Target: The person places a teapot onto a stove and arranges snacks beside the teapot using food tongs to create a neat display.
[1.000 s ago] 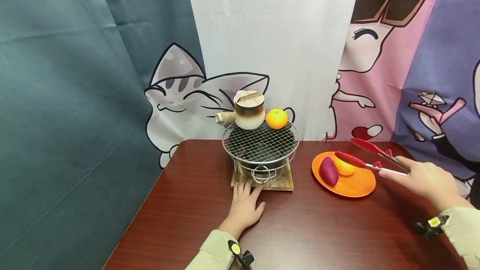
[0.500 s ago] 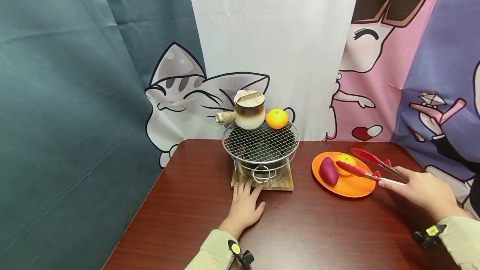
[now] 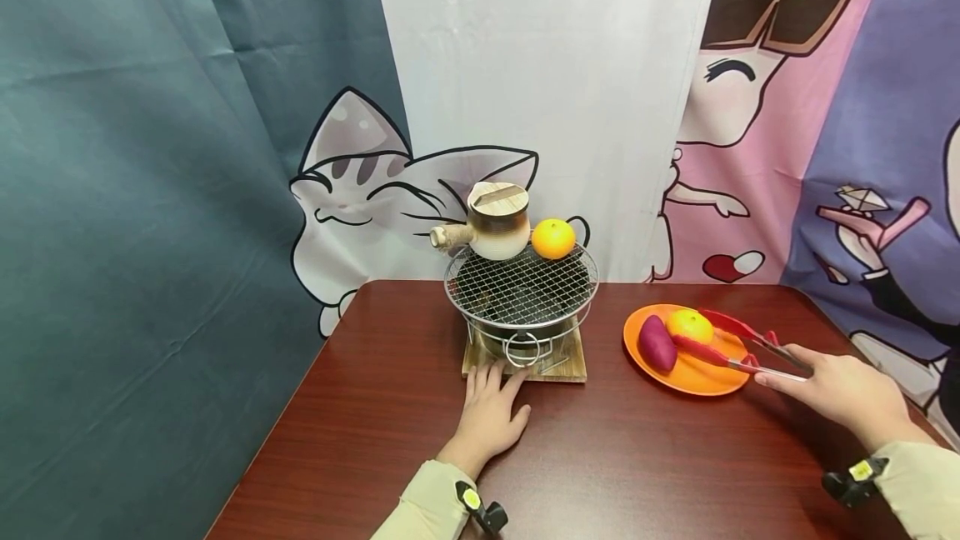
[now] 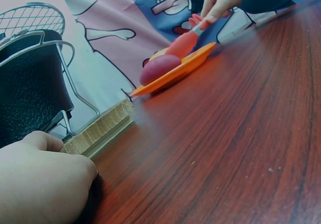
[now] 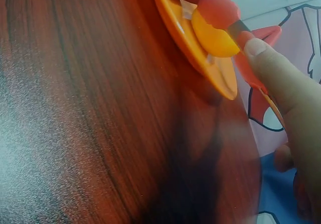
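My right hand [image 3: 851,394] grips a pair of red-tipped tongs [image 3: 712,354], thumb along one metal arm. The spread tips reach over an orange plate [image 3: 693,383], one on each side of an orange [image 3: 688,325] lying there. A purple sweet potato [image 3: 657,344] lies to its left on the same plate. My left hand [image 3: 487,417] lies with fingers extended, fingertips at the front edge of a wooden board [image 3: 576,363]. In the left wrist view, the left thumb and hand sit against the board's edge [image 4: 108,126].
On the board stands a round grill [image 3: 517,332] with a wire mesh top. It carries a lidded pot [image 3: 498,232] with a side handle and another orange [image 3: 553,238]. A printed curtain [image 3: 555,90] hangs right behind the dark red table [image 3: 600,457].
The tongs have come down in my right hand, from above the plate to either side of the orange. My left hand stays in place.
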### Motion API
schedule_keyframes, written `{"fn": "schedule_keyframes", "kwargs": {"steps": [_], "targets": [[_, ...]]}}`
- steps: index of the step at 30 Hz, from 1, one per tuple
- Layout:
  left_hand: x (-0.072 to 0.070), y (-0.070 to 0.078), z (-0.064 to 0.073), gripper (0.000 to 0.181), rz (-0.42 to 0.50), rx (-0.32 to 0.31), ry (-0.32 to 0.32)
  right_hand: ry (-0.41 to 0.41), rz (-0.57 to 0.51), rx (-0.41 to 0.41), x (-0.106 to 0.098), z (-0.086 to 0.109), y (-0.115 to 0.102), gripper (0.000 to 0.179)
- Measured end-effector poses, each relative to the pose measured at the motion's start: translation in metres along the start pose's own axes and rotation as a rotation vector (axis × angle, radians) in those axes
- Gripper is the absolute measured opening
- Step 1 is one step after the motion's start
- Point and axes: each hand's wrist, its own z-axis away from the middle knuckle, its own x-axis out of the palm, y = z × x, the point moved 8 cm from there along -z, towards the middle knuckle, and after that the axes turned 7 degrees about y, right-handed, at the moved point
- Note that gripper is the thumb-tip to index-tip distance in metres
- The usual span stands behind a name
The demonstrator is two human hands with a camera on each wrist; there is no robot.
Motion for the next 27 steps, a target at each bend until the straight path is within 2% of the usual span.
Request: {"fn": "schedule_keyframes", "kwargs": {"steps": [9,17,27], "targets": [[0.001,-0.001,0.0,0.056,-0.016,0.002,-0.002,0.028,-0.009,-0.039,0.002,0.004,-0.008,0.097],[0.001,0.0,0.0,0.056,-0.008,0.004,0.007,0.035,0.018,-0.039,0.001,0.003,-0.009,0.097],[0.0,0.0,0.0,0.057,-0.006,0.002,0.002,0.062,0.033,-0.03,-0.013,-0.004,-0.01,0.094]]}}
